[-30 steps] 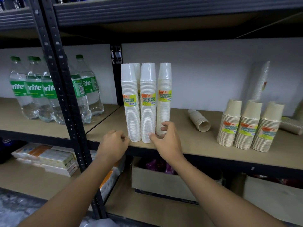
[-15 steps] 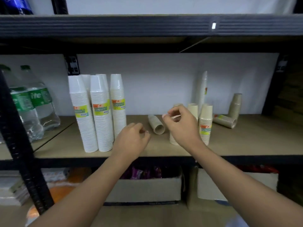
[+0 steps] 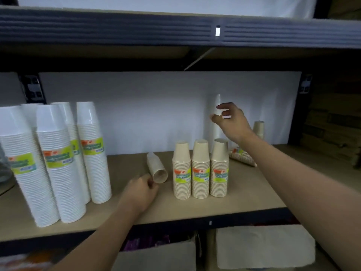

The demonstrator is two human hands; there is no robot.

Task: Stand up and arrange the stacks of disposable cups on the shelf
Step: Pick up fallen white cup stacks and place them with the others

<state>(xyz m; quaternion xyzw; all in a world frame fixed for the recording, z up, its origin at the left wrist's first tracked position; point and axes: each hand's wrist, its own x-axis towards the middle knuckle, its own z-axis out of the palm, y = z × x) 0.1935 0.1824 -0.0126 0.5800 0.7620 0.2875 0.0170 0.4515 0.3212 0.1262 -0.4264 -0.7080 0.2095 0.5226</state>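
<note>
Several tall white cup stacks [image 3: 58,163] stand upright at the left of the wooden shelf [image 3: 195,208]. Three short beige cup stacks [image 3: 200,169] stand side by side in the middle. A beige stack [image 3: 157,170] lies on its side between them; my left hand [image 3: 141,190] is curled just in front of its open end, touching or nearly touching it. A tall pale stack [image 3: 215,118] leans against the back wall; my right hand [image 3: 228,120] reaches it with fingers apart around it. Another beige stack [image 3: 243,156] lies flat behind my right arm, and one [image 3: 258,129] stands farther back.
A dark metal shelf beam [image 3: 175,30] runs overhead. Dark uprights [image 3: 301,106] bound the bay on the right. Cardboard boxes [image 3: 263,247] sit on the level below. A bottle edge [image 3: 4,171] shows at the far left.
The view shifted right and closer. My right hand rose from the beige stacks up to the leaning pale stack. My left hand moved right to the lying beige stack.
</note>
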